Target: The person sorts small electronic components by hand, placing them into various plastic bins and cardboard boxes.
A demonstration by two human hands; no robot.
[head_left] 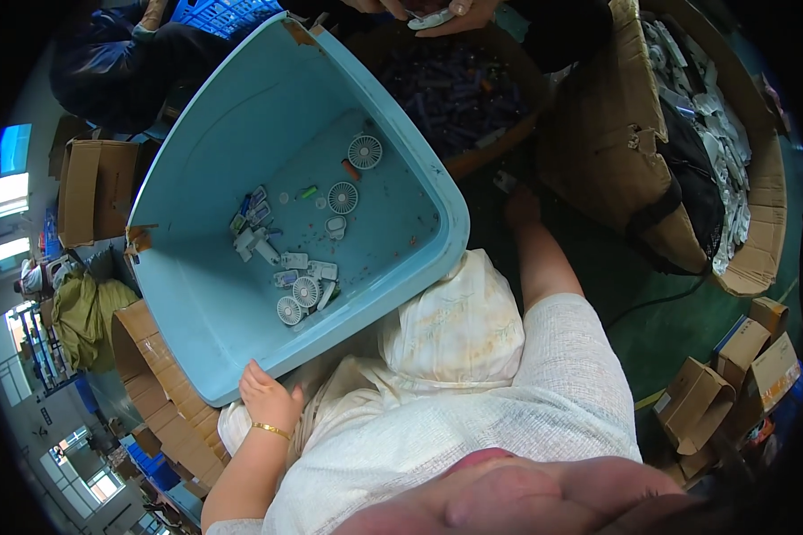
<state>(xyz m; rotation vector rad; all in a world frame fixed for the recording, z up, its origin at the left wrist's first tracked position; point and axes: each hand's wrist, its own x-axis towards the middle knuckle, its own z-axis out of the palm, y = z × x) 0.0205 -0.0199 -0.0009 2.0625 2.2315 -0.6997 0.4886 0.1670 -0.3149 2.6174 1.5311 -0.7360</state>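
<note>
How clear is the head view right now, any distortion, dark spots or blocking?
Head view: strong fisheye bend with black corners; blue tub evenly lit and sharp, small fans readable; bright glare at windows far left; the gap by the right hand is dim; a blurred close shape covers the bottom edge; left hand clear.

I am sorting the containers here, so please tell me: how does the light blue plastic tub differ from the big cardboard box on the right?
The light blue plastic tub is smooth and tilted; the cardboard box is brown with worn, creased walls. The tub is nearly empty, holding a few small round white fans; the box is piled with pale packets. The left hand grips only the tub. Both are open-topped.
</note>
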